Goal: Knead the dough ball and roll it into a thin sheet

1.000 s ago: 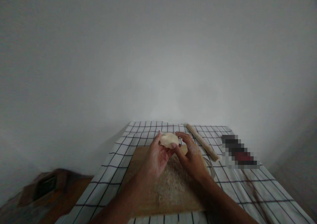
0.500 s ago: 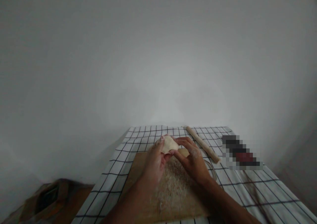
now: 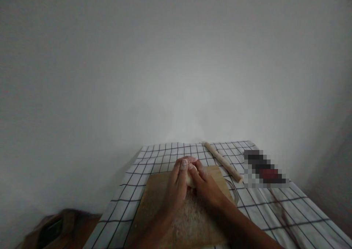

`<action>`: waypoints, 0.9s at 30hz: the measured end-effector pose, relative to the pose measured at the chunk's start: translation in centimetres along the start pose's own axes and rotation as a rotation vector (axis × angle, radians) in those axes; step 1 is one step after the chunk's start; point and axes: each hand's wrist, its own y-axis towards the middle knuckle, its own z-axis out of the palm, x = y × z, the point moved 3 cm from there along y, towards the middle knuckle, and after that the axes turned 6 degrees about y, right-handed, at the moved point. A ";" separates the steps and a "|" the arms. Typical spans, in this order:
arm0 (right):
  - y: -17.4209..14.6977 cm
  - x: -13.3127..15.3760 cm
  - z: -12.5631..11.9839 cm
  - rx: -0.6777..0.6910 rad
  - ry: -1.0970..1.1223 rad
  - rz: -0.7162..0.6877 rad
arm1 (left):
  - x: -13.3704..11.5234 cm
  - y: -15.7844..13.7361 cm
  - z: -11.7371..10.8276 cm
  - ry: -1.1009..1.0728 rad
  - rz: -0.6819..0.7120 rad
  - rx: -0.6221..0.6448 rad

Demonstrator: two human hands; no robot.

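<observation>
A pale lump of dough (image 3: 190, 181) is cupped between my two hands above the floured wooden board (image 3: 156, 190). My left hand (image 3: 180, 177) curls round its left side, with flour on the thumb. From the right, my right hand (image 3: 202, 179) wraps the other side, its fingers bent close to those of the left. Only a small strip of the dough shows between the thumbs; the rest is hidden by my hands. Loose flour (image 3: 189, 219) is scattered over the board below.
A wooden rolling pin (image 3: 223, 162) lies slantwise behind the board on the checked tablecloth (image 3: 132, 190). Beside the board's right edge is a clear round rim (image 3: 234, 192), partly hidden. A pixelated patch covers something dark and red farther right. A brown box-like object stands low at left.
My right hand has closed in from the dough's edge, and both hands now enclose the lump. They have come slightly lower and nearer to me.
</observation>
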 end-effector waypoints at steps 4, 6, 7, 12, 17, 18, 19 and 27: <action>0.2 0.0 -0.2 0.039 0.054 0.126 | -0.5 0.2 -0.7 -0.014 -0.013 -0.088; 0.6 0.6 -0.7 0.002 0.030 0.145 | -0.6 0.3 -0.9 0.003 -0.088 -0.024; 0.8 0.9 -1.0 -0.013 0.012 0.144 | -0.7 0.3 -0.9 0.018 -0.126 0.032; 1.2 2.2 -2.2 -0.049 -0.034 0.127 | -0.7 -0.4 -0.2 0.211 -0.124 0.224; 1.0 1.4 -2.3 -0.003 -0.082 0.177 | -1.3 -0.8 0.5 0.332 -0.025 0.254; 1.0 1.3 -2.3 0.000 -0.079 0.180 | -1.5 -0.8 0.5 0.323 -0.002 0.228; 1.0 1.1 -2.3 -0.001 -0.064 0.185 | -1.7 -0.8 0.4 0.312 0.008 0.215; 0.6 -0.7 -1.3 0.062 0.248 0.338 | -1.5 -0.5 -0.9 0.312 -0.059 0.120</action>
